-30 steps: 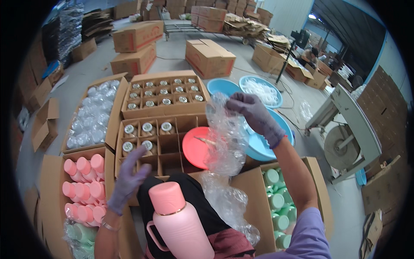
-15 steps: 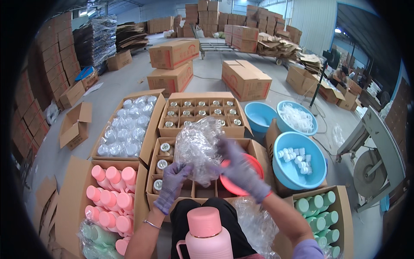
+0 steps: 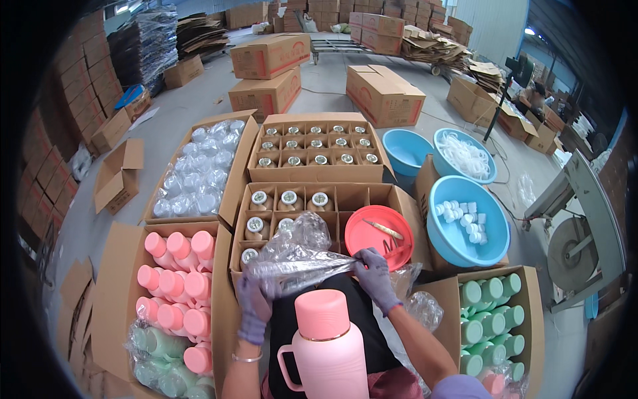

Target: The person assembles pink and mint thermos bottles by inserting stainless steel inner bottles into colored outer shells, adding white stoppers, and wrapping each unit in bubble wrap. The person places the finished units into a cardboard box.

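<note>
A clear plastic bag (image 3: 299,266) is stretched sideways between my two gloved hands. My left hand (image 3: 254,307) is closed on its left end, with the fingers partly behind the film. On the other side, my right hand (image 3: 377,279) pinches the bag's right edge. Close to me, a pink thermos jug (image 3: 329,342) with a side handle stands upright between my legs, below the bag and touched by neither hand. Behind the bag is a divided carton (image 3: 345,188) holding several silver-topped liners; the bag hides some of its cells.
A red basin (image 3: 362,229) with a slim tool sits on the carton. Blue basins (image 3: 495,249) at right hold white caps and rings. Cartons of pink bottles (image 3: 197,284) and green bottles (image 3: 490,324) flank me. A metal machine (image 3: 575,226) stands far right.
The crumpled bag has come down nearer me and is now pulled out between both hands. My right hand moved down from over the basin, uncovering it. The view has shifted slightly.
</note>
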`<action>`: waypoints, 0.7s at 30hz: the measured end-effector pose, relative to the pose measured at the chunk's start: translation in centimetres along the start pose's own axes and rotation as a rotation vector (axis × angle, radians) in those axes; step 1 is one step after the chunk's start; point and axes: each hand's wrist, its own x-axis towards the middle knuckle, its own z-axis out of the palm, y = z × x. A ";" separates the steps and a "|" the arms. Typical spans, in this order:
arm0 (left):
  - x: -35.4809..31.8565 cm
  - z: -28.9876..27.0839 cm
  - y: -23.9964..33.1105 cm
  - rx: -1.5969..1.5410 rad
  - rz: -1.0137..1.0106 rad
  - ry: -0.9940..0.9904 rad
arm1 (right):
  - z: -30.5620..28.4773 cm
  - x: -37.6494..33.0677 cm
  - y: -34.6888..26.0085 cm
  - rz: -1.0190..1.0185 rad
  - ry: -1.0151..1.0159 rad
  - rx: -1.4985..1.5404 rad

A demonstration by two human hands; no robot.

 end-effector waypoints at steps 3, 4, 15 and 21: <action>-5.6 -1.5 6.5 0.134 -0.030 -0.193 | -3.7 -4.7 -5.8 -0.174 -0.003 0.277; -7.5 -1.9 6.9 0.115 -0.049 -0.209 | -4.9 -6.8 -6.4 -0.352 -0.027 0.309; -20.7 -10.7 15.6 0.445 -0.652 -1.070 | -11.4 -29.1 -4.7 -0.487 -0.582 -0.093; -13.0 -8.0 13.2 0.410 -0.583 -0.560 | -17.0 -34.4 -5.6 -0.244 -0.552 -0.097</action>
